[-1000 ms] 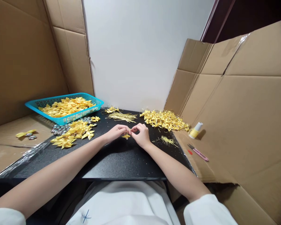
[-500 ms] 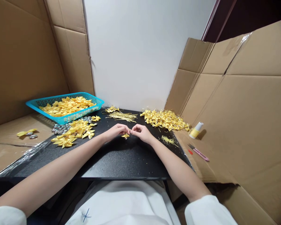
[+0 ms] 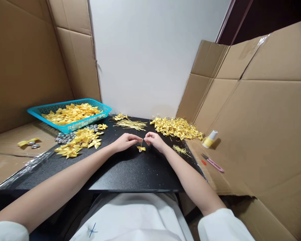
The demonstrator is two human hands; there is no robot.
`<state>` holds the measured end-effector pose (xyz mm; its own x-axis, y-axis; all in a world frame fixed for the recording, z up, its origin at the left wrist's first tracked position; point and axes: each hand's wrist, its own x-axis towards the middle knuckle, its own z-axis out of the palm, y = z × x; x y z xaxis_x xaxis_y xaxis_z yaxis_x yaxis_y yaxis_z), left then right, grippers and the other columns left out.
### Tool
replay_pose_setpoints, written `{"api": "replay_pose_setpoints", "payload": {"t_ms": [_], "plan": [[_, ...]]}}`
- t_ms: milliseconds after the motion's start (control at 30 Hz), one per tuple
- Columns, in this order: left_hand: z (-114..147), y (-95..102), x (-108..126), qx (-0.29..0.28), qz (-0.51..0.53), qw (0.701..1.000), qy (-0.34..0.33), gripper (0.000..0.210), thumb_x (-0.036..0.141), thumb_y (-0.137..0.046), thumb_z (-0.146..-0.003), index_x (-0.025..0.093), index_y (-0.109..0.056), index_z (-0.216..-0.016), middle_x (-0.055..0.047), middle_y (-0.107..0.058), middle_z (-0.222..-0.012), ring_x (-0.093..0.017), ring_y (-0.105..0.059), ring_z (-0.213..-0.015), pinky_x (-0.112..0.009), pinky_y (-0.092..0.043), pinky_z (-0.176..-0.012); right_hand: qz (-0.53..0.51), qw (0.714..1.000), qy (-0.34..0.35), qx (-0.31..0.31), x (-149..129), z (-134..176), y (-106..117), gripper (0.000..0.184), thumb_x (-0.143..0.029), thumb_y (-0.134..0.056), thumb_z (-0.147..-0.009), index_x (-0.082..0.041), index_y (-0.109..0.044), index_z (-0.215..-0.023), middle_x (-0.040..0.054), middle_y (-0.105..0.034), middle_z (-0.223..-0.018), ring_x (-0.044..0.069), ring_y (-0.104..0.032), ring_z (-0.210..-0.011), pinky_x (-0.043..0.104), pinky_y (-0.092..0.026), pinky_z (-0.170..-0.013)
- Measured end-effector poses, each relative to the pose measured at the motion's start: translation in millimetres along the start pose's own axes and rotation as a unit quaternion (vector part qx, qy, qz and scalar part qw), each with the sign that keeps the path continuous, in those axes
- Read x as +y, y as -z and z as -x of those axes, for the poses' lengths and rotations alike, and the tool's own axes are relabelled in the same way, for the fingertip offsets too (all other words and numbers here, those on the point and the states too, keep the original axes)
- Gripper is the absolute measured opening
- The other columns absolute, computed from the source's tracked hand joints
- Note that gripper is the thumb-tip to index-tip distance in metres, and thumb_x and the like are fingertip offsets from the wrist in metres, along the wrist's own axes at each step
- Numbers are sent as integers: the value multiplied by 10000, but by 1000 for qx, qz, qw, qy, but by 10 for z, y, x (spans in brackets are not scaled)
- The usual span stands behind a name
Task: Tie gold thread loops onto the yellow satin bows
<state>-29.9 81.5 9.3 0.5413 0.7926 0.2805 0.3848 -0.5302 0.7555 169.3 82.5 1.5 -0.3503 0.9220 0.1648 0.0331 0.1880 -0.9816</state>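
Over the middle of the black table, my left hand (image 3: 126,142) and my right hand (image 3: 155,140) face each other with their fingertips almost touching. Both are pinched on a thin gold cord (image 3: 142,143). From this cord hangs a yellow ribbon bow (image 3: 141,148) with a small silver bead (image 3: 139,150) at its lower end. Behind the hands lies a bundle of straight gold cords (image 3: 131,125). To the left are a pile of yellow ribbon bows (image 3: 84,139) and a heap of silver beads (image 3: 65,137).
A blue basket (image 3: 65,128) of yellow bows stands back left. Finished-looking bows with cords (image 3: 177,128) are heaped back right, beside cord scraps (image 3: 180,150). On cardboard at right are a yellow-and-white bottle (image 3: 210,139) and pink thread snips (image 3: 213,163). Cardboard walls (image 3: 268,117) flank the table (image 3: 125,174).
Both hands have shifted slightly to the right. The bow with its bead now hangs lower and in fuller view beneath the fingers, and a length of cord shows above it.
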Motion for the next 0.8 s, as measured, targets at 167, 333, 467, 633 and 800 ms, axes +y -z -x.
{"api": "replay_pose_setpoints", "payload": {"t_ms": [167, 333, 467, 633, 800], "plan": [[29, -3, 48, 66, -36, 997, -16, 251, 322, -542, -768, 140, -706, -822, -23, -704, -685, -136, -586, -594, -227, -442, -569, 47, 999, 22, -4, -23, 26, -9, 213, -323, -669, -614, -180, -518, -661, -91, -431, -509, 63, -346, -485, 220, -269, -513], [30, 3, 7, 132, -59, 988, -44, 240, 338, -565, -768, 133, -680, -820, 9, -607, -608, -99, -450, -519, -209, -346, -499, 75, 995, 47, -42, -45, 55, -26, 244, -356, -684, -620, -173, -531, -673, -79, -441, -561, 66, -372, -521, 224, -292, -543], [12, 1, 5, 78, -96, 989, -76, 257, 367, -579, -786, 161, -713, -860, -28, -674, -782, -134, -526, -668, -232, -387, -596, 113, 991, 50, -47, -4, 47, -16, 245, -371, -675, -639, -171, -538, -678, -84, -407, -533, 64, -336, -498, 221, -263, -513], [-25, -31, -38, 29, -72, 996, -35, 336, 453, -577, -793, 154, -725, -837, -34, -683, -759, -142, -536, -657, -239, -383, -599, 137, 989, 58, -22, 50, 21, 9, 226, -368, -651, -659, -171, -547, -694, -83, -404, -531, 67, -323, -495, 216, -251, -501], [-63, -67, -84, 23, -70, 997, -9, 374, 484, -587, -775, 137, -724, -809, -13, -643, -655, -120, -470, -561, -231, -332, -531, 140, 988, 62, -2, 70, 5, 19, 214, -363, -648, -658, -175, -549, -685, -80, -403, -532, 70, -319, -499, 216, -248, -503]]}}
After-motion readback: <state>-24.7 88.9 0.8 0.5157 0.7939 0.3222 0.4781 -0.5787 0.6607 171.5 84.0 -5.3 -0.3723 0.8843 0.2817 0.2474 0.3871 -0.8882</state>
